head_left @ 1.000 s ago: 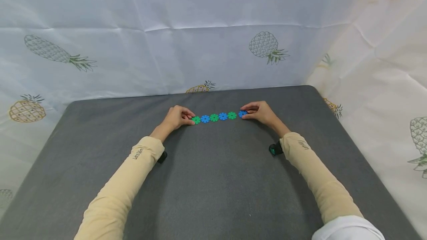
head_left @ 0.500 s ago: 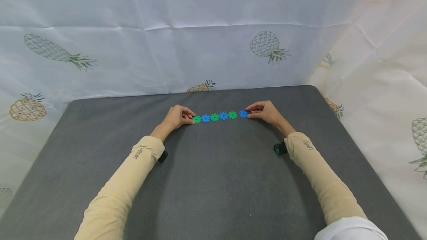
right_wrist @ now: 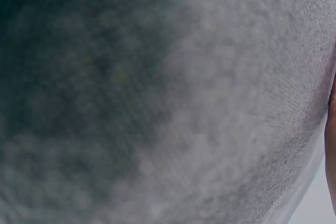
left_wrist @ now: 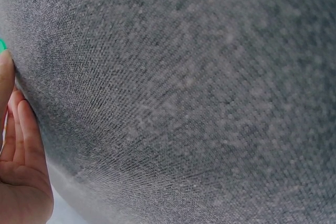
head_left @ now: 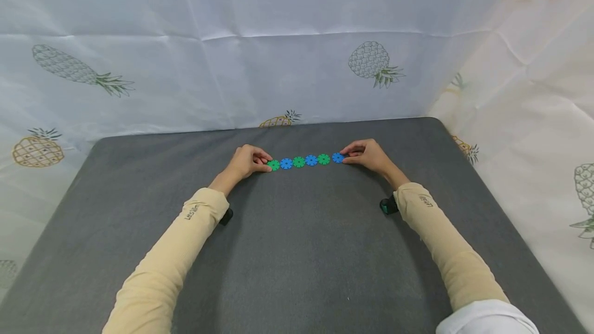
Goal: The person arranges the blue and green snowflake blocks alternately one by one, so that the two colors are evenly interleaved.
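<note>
In the head view, a row of flat, notched snowflake discs in alternating green and blue lies near the far side of the table. My left hand (head_left: 243, 162) pinches the edge of the leftmost green disc (head_left: 275, 165) between thumb and fingers. At the other end, my right hand (head_left: 369, 156) holds a blue disc (head_left: 337, 158) by its right edge. A narrow gap separates this blue disc from the adjacent green disc (head_left: 324, 159). The left wrist view shows part of the left hand (left_wrist: 23, 166) and a sliver of green; the right wrist view barely catches the right hand (right_wrist: 331, 145).
A grey cloth covers the table (head_left: 297, 241). Behind it hangs a white curtain (head_left: 287, 76) with pineapple prints, and more of this fabric borders the right side. Dark wrist cameras sit under both sleeves, one being the right camera (head_left: 389, 205).
My right hand has shifted slightly right, its fingertips now at the blue disc's right edge, uncovering more of it. The left hand and the rest of the row look unchanged.
</note>
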### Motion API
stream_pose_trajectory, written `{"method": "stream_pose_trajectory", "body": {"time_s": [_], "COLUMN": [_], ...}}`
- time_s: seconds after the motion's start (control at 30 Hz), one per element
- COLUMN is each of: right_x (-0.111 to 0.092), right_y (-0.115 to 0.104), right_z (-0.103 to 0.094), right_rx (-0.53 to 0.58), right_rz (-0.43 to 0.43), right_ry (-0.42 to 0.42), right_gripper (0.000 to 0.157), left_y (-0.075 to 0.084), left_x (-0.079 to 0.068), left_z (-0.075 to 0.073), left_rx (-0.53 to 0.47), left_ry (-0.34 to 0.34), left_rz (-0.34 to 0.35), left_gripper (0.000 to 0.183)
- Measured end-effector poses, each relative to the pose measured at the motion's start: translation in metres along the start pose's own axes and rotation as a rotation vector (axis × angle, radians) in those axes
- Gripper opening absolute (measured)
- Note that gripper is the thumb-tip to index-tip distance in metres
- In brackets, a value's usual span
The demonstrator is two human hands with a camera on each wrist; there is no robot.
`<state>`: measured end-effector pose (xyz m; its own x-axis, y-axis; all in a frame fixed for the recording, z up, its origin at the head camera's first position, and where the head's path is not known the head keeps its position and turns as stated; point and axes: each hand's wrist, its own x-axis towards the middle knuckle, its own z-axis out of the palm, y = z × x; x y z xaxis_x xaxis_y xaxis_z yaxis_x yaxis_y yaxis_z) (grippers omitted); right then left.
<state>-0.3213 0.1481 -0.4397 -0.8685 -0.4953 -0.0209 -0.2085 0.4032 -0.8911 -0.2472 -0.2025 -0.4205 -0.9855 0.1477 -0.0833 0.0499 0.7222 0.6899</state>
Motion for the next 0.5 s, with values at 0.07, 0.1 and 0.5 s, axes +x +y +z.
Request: {"method": "stream_pose_trajectory", "body": {"time_s": [0.07, 0.1, 0.5], "right_x": [0.0002, 0.0002, -0.0002], "right_y": [0.0001, 0.0, 0.0007], "right_z": [0.0002, 0.0003, 0.0031], "right_rx": [-0.004, -0.008, 0.008], "right_rz": [-0.002, -0.002, -0.01], "right_ry": [0.002, 0.004, 0.009], "right_gripper": [0.027, 0.027, 0.027], "left_y": [0.0004, 0.0006, 0.001], "left_x": [-0.0003, -0.0003, -0.0001], "left_z": [-0.0002, -0.0002, 0.0006], "left_rx": [0.008, 0.008, 0.001], "left_ry": [0.003, 0.005, 0.006], "left_rz": [0.0, -0.002, -0.005], "left_gripper": [0.026, 0.026, 0.025]}}
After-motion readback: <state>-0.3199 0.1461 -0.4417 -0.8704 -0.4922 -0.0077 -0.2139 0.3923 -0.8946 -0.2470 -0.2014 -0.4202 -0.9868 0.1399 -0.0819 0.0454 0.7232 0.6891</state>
